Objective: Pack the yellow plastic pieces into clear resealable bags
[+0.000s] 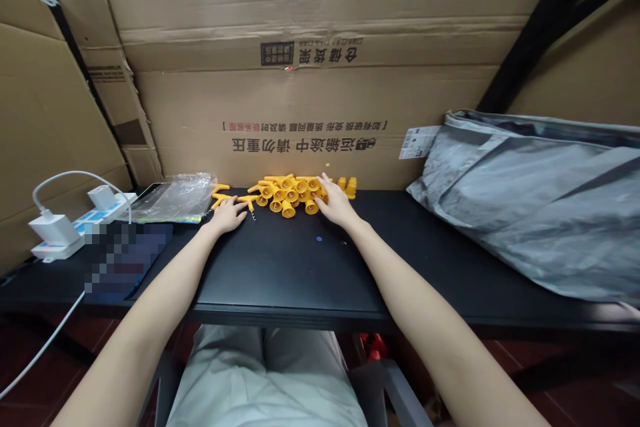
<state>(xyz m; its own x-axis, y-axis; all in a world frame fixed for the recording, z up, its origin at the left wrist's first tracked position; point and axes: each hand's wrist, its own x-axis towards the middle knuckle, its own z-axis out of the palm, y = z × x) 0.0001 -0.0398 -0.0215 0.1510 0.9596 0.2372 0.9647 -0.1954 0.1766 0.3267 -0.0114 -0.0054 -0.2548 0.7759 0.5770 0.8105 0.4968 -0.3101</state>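
A cluster of yellow bell-shaped pieces (288, 209) lies at the back of the black table, their open ends mostly toward me. My right hand (337, 203) rests against the right side of this cluster, fingers stretched out and holding nothing visible. Left of the cluster are several yellow T-shaped corkscrews (249, 201), one showing its metal spiral. My left hand (228, 215) lies palm down beside and partly over them, fingers apart; what is under its fingertips is hidden. Some yellow pieces (351, 185) stand stacked just beyond my right hand.
A cardboard wall (310, 100) rises behind the black table (280, 267). On the left are a clear plastic bag (175, 197), a power strip (57, 248) with chargers, a cable and a dark blurred item (127, 260). A large grey bag (525, 207) stands right.
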